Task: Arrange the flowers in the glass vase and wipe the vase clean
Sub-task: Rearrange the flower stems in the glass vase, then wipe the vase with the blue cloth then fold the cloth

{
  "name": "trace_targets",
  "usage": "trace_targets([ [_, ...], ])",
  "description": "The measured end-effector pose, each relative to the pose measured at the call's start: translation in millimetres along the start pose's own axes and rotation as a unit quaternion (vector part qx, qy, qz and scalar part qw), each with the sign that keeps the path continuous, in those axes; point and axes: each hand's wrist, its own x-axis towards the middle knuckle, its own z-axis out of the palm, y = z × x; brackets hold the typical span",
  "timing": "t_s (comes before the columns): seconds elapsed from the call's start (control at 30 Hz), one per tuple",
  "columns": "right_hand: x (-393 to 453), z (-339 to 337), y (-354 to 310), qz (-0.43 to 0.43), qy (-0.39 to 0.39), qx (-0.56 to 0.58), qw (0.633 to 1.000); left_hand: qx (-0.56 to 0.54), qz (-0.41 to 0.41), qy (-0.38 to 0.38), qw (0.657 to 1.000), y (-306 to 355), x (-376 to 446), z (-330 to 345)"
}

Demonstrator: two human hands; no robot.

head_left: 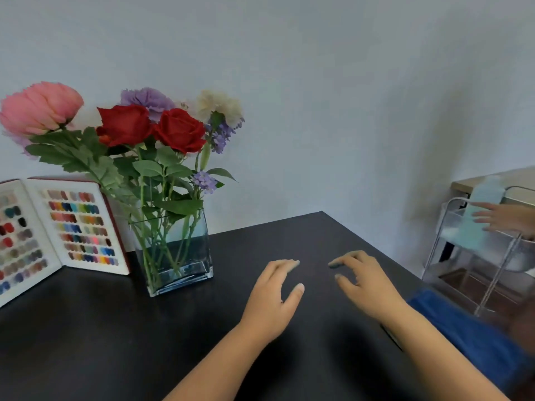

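Observation:
A square glass vase [185, 264] stands on the dark table [86, 342], left of centre. In it are two red roses [153, 127], a pink flower [40, 107], a purple one [147, 98], a cream one [220, 107] and green stems. My left hand [275, 296] hovers over the table to the right of the vase, fingers apart, holding nothing. My right hand [364, 282] is beside it, fingers loosely curled and empty. Both hands are apart from the vase.
An open colour-sample book [52, 233] leans against the wall left of the vase. At the far right another person's hand [503, 218] holds a pale blue cloth [480, 209] over a clear cart [474, 256]. Blue fabric [474, 337] lies past the table's right edge.

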Motion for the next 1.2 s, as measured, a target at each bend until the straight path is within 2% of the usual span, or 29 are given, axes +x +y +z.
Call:
trace_targets([
  [0.23, -36, -33, 58, 0.1, 0.014, -0.141, 0.985, 0.023, -0.003, -0.127, 0.992, 26, 5, 64],
  [0.4, -58, -54, 100, 0.178, -0.014, -0.179, 0.967, 0.073, -0.039, -0.197, 0.977, 48, 7, 111],
  [0.53, -70, -55, 122, 0.239, -0.037, -0.186, 0.952, 0.181, -0.045, -0.218, 0.958, 59, 9, 138],
  [0.73, -74, -50, 132, 0.274, -0.078, -0.204, 0.937, 0.152, -0.071, -0.2, 0.965, 78, 16, 159],
  [0.97, -77, -56, 124, 0.272, 0.035, -0.096, 0.957, 0.074, -0.163, -0.17, 0.969, 87, 26, 163],
  [1.1, -76, -65, 119, 0.253, 0.126, 0.059, 0.957, -0.073, -0.204, -0.166, 0.962, 86, 24, 159],
  [1.2, -72, -73, 101, 0.166, 0.176, 0.166, 0.956, -0.194, -0.236, -0.17, 0.937, 87, 29, 147],
])
